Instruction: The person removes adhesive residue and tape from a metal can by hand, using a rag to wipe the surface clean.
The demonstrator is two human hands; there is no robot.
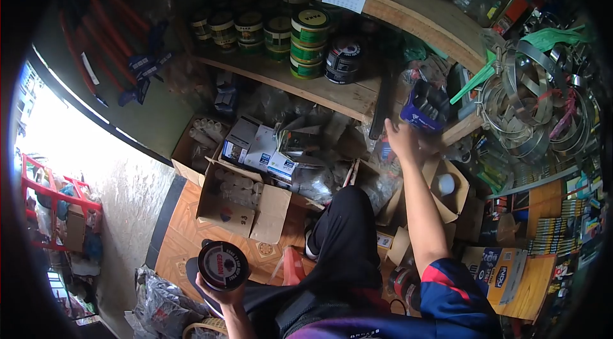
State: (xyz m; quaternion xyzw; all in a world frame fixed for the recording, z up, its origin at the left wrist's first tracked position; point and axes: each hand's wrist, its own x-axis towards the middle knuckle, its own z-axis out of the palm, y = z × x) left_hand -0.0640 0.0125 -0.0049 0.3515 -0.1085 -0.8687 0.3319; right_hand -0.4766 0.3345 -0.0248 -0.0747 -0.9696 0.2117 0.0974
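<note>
Left hand (220,294) is low by the knee, fingers wrapped around a tin (223,266) from beneath. The tin is upright with its lid facing up, so the label reads and nothing spills.

Right hand (401,141) is raised at arm's length to a blue pack (424,107) at the front edge of the shelf (332,93). The fingers meet its lower end, but blur hides whether they grip it or only touch.

Similar tins (310,51) are stacked on the shelf with labels outward, probably for quick picking. An opened carton (239,201) sits on the floor (185,237), near enough to reach while seated.
</note>
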